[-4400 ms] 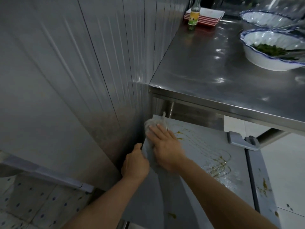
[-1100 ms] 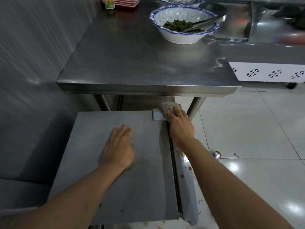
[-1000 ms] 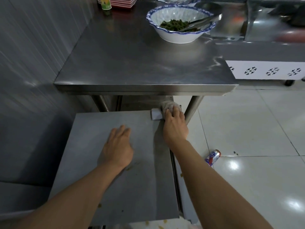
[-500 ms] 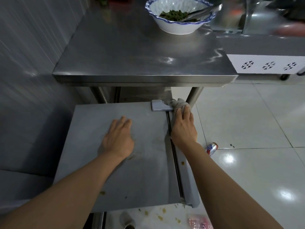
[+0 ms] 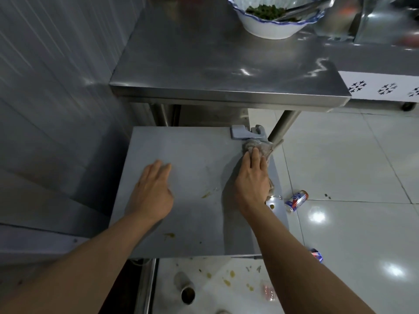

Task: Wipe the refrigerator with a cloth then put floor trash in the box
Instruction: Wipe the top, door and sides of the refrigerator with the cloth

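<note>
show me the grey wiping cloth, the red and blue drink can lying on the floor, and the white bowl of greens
grey wiping cloth [image 5: 260, 145], head view, bunched part beyond the fingertips
red and blue drink can on the white floor tiles [image 5: 297, 200], head view, its side
white blue-rimmed bowl of greens [image 5: 269, 27], head view, outer wall

A: Where's your cloth [image 5: 258, 148]?
B: Grey, bunched, at 2 o'clock on the flat grey refrigerator [image 5: 181, 177] top. Crushed cans [image 5: 296, 200] lie on the floor at 3 o'clock.
</note>
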A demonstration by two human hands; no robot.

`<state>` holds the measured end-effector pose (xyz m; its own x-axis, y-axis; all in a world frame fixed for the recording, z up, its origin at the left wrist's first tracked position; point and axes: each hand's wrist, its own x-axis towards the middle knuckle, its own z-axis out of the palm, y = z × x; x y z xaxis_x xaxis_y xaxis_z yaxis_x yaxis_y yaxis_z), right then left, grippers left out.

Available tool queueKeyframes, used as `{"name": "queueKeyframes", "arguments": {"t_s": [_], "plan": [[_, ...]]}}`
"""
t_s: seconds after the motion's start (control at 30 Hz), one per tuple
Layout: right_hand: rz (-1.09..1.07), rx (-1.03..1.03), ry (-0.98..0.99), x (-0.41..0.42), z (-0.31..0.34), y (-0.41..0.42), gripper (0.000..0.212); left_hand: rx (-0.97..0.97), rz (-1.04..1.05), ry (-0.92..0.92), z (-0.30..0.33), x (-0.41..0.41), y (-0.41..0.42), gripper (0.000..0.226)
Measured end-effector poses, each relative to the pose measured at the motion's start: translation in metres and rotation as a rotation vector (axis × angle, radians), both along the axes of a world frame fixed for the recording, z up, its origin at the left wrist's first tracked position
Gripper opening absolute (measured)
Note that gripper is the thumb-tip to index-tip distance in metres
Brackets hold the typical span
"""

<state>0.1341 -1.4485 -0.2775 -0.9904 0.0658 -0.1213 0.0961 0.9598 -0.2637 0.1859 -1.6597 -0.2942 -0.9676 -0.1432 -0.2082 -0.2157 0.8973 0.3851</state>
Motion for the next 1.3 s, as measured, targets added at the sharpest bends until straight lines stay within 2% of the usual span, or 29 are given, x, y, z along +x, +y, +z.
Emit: {"name": "queueKeyframes", "arguments": {"t_s": [0.1, 0.17, 0.23, 0.27, 0.33, 0.5, 0.6, 0.77, 0.87, 1.03, 1.13, 1.3], "plan": [[0.057, -0.018, 0.024, 0.016, 0.001, -0.008, 0.063, -0.015, 0.016, 0.016, -0.004, 0.002, 0.001, 0.063], [0.177, -0.038, 0.039, 0.040, 0.000, -0.027, 0.055, -0.018, 0.026, 0.020, -0.004, 0.002, 0.003, 0.063], [0.306, -0.060, 0.045, 0.058, 0.000, -0.038, 0.059, -0.022, 0.026, 0.023, -0.001, 0.001, 0.004, 0.062], [0.360, -0.068, 0.065, 0.059, -0.001, -0.035, 0.062, -0.026, 0.023, 0.026, 0.000, 0.001, 0.004, 0.062], [0.425, -0.063, 0.098, 0.043, -0.003, -0.019, 0.054, -0.025, 0.008, 0.019, 0.001, 0.002, 0.003, 0.062], [0.294, -0.024, 0.058, -0.023, -0.002, -0.008, 0.060, 0.036, -0.017, 0.007, 0.003, 0.006, 0.001, 0.062], [0.276, -0.095, 0.072, -0.012, -0.003, -0.025, 0.060, 0.051, 0.010, 0.009, 0.006, 0.020, -0.005, 0.062], [0.671, -0.225, 0.136, 0.069, -0.004, -0.054, 0.045, 0.031, 0.011, 0.061, 0.012, 0.040, -0.009, 0.064], [0.779, -0.169, 0.172, 0.061, -0.006, -0.050, 0.045, 0.040, 0.016, 0.073, 0.014, 0.045, -0.013, 0.064], [0.548, -0.099, 0.094, -0.018, -0.001, -0.064, 0.054, 0.020, 0.029, 0.102, 0.008, 0.055, -0.022, 0.059], [0.507, -0.127, 0.096, -0.023, -0.002, -0.076, 0.055, 0.024, 0.052, 0.125, 0.007, 0.061, -0.025, 0.057], [0.856, -0.215, 0.145, 0.051, -0.009, -0.080, 0.048, 0.021, 0.096, 0.115, 0.011, 0.079, -0.021, 0.060]]}}
